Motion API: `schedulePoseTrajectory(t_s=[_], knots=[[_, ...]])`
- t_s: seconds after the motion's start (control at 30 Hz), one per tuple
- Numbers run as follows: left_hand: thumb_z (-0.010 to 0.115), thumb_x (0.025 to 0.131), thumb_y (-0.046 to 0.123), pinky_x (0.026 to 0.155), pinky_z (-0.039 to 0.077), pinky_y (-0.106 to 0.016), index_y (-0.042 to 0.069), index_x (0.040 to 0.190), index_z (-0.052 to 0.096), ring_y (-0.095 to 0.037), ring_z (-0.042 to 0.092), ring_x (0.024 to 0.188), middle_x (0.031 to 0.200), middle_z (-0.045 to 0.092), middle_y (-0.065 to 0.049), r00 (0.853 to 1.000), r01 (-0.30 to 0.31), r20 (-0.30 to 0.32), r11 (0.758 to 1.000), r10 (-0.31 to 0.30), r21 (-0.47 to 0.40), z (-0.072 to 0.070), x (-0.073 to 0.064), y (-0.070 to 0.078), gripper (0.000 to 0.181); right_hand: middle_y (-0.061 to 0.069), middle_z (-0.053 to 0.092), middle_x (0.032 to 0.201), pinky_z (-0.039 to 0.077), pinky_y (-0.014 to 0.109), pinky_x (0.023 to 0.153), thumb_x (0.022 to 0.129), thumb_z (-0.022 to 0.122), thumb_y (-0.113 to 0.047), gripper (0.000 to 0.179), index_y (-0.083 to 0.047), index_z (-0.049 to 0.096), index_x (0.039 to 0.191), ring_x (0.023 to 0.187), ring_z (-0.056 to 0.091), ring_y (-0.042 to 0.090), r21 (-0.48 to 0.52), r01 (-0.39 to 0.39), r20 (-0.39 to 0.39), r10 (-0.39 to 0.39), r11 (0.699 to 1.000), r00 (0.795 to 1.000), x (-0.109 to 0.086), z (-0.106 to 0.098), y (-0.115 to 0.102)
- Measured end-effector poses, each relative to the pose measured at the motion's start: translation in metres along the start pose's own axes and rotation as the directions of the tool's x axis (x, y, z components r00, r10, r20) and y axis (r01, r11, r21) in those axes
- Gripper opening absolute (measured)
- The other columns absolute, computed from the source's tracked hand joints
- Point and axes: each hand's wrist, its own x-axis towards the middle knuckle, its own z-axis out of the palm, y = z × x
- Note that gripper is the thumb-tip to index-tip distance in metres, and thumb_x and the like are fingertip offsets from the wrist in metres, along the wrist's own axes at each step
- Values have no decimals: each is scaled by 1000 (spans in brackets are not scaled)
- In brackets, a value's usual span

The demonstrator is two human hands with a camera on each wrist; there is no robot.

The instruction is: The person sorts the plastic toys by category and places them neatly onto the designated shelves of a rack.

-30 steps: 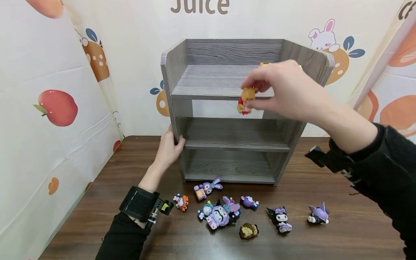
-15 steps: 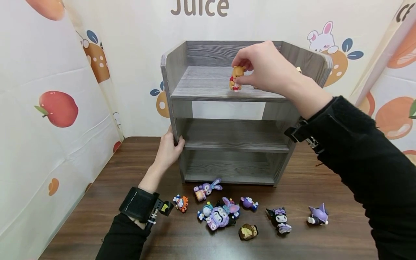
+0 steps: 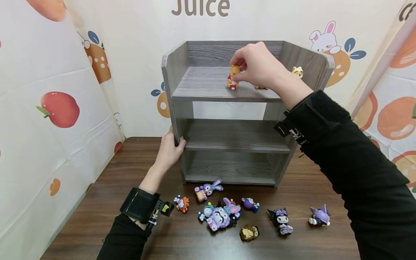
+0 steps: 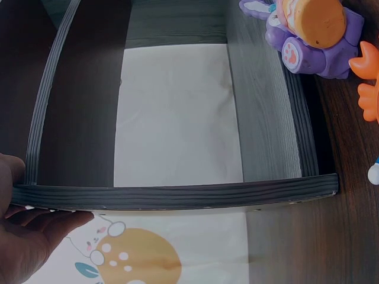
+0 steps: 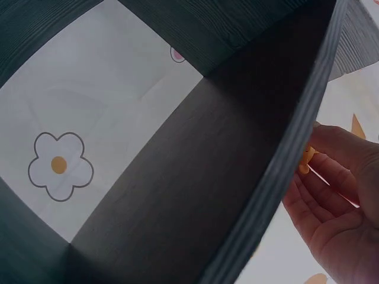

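Note:
My right hand (image 3: pixel 260 66) pinches a small yellow bear figurine (image 3: pixel 233 76) in a red shirt, upright over the top board of a grey wooden shelf (image 3: pixel 224 98). In the right wrist view only a bit of the bear figurine (image 5: pixel 306 158) shows between thumb and fingers, past the board's edge. My left hand (image 3: pixel 169 150) grips the shelf's left side panel, thumb in front and fingers behind it. The left wrist view has that hand (image 4: pixel 29 236) around the panel edge. A yellow figurine (image 3: pixel 297 71) stands at the top board's right; another beside it is mostly hidden behind my right hand.
Before the shelf on the brown table (image 3: pixel 182 238) lie several figurines: a purple rabbit (image 3: pixel 208 189), an orange one (image 3: pixel 181 204), a purple cluster (image 3: pixel 220 215), a small purple one (image 3: pixel 250 203), a brown one (image 3: pixel 249 233), a black-and-purple one (image 3: pixel 280 221) and a purple-hooded one (image 3: pixel 320 215).
My right hand has carried the bear figurine up and left, from in front of the top board's edge to over the board. My left hand stays on the side panel.

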Motion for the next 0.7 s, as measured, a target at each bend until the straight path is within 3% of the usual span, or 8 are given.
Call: schedulePoseTrajectory(t_s=[0.4,0.7], knots=[[45,80,-4,46,34,-30,-8,101,44,-18,41,50,65,41,-9,1000,-4,-1,1000,4,5,0,-1,-1,21,19,56,102,41,35,81,82,60,-9,34,6,56,113,93,51,26,1,-83,90,83,997,993,9,3,0],[46,80,-4,45,34,-29,-7,100,44,-18,40,50,65,40,-9,1000,-6,-8,1000,6,7,0,0,0,21,19,56,109,41,35,83,83,57,-9,39,6,51,119,97,54,26,-13,-77,135,78,997,988,12,3,1]])
